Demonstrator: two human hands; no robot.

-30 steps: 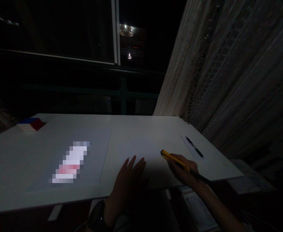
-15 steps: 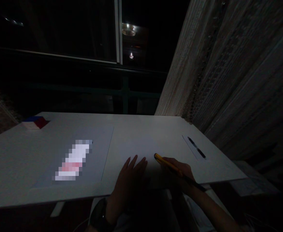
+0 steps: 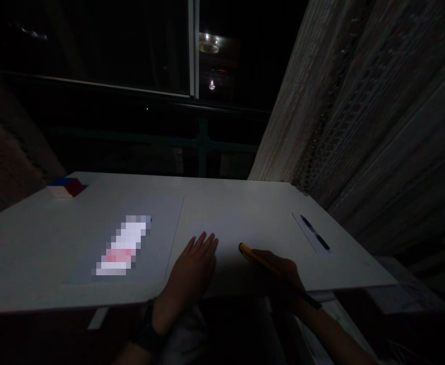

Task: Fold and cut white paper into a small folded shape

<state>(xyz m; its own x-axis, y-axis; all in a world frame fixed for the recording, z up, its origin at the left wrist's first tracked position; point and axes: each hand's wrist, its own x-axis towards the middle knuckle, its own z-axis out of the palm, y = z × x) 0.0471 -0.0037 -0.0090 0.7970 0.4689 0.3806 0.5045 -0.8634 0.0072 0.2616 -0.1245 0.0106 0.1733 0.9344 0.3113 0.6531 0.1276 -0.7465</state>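
Note:
My right hand (image 3: 279, 268) is closed around a long, slim yellow-and-black tool (image 3: 258, 257). Its yellow end points left over the table, and a dark end reaches back past my wrist; its exact kind is too dark to make out. My left hand (image 3: 194, 266) lies palm down, its fingers stretched out and holding nothing. Beneath and ahead of both hands is a faint pale sheet of paper (image 3: 226, 230), hard to tell from the white tabletop. A dark watch (image 3: 150, 327) is on my left wrist.
On the white table (image 3: 222, 190), a large sheet (image 3: 161, 223) at left bears a bright, pixelated object (image 3: 125, 243). A blue, white and red cube (image 3: 66, 187) sits far left. A dark pen (image 3: 316, 233) lies right on a small paper. Curtains (image 3: 298, 101) hang beside the window.
My left hand has shifted left and turned slightly, away from the tool's tip. My right hand keeps its hold on the tool. The camera view has moved a little.

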